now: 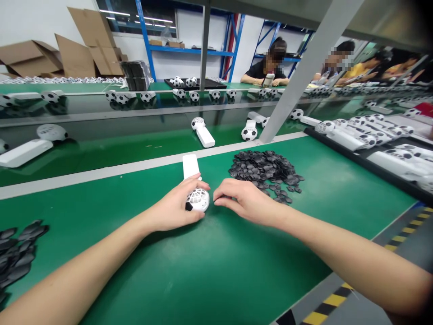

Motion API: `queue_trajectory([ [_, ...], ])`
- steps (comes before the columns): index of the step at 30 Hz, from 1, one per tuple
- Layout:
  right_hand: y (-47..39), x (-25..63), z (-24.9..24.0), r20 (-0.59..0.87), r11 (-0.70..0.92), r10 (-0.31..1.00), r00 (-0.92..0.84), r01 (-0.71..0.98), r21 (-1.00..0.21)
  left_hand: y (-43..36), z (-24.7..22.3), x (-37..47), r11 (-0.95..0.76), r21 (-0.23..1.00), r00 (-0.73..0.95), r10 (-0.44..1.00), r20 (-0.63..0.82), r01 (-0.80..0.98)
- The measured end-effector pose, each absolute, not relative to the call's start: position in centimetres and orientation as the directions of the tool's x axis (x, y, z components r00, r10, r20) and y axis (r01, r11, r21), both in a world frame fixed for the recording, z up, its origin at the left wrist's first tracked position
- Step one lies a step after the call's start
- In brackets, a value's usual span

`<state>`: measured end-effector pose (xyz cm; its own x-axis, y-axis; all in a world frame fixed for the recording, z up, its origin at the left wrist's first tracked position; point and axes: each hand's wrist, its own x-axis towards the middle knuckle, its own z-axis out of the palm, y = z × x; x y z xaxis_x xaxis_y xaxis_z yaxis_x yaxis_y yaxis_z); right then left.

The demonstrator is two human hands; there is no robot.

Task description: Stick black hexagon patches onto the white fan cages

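My left hand [176,203] is closed round the ball-shaped head of a white handheld fan [198,200] with a football pattern. The fan lies on the green work surface, its white handle [191,166] pointing away from me. White grille openings and a black patch show on the head. Just right of it, my right hand [241,198] is pinched, with a dark sliver at the fingertips that looks like a small black piece [215,202]. Behind that hand lies a pile of small flat black pieces [264,167].
More black pieces [20,248] lie at the left edge. Beyond a pale rail runs a glossy green belt [152,153] carrying football fans [205,135]. A black tray [368,167] full of fans stands right. A slanted metal post [297,90] rises behind the pile. Several people sit across.
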<state>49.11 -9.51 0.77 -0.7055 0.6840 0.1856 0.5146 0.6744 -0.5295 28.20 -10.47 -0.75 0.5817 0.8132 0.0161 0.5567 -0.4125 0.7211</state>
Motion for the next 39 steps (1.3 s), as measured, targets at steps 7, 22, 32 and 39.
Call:
queue_trajectory([
  [7, -9.6, 49.1, 1.1, 0.125, 0.59, 0.719, -0.683, 0.507, -0.628, -10.6, -0.4, 28.3, -0.414, 0.698, 0.579, 0.815, -0.002, 0.585],
  [22, -8.1, 47.4, 0.0, 0.023, 0.309, 0.794, -0.608, 0.37, -0.876, -10.8, -0.4, 28.9, -0.36, 0.693, 0.503, 0.864, -0.005, 0.625],
  [32, -6.2, 47.8, 0.1, -0.047, 0.277, 0.787, -0.615, 0.421, -0.864, -11.0, -0.6, 29.3, -0.352, 0.728, 0.477, 0.878, 0.039, 0.588],
  [39, -1.6, 52.8, -0.3, 0.145, 0.45, 0.89, -0.432, 0.883, -0.135, -11.2, -0.7, 29.0, -0.319, 0.719, 0.471, 0.882, -0.014, 0.617],
])
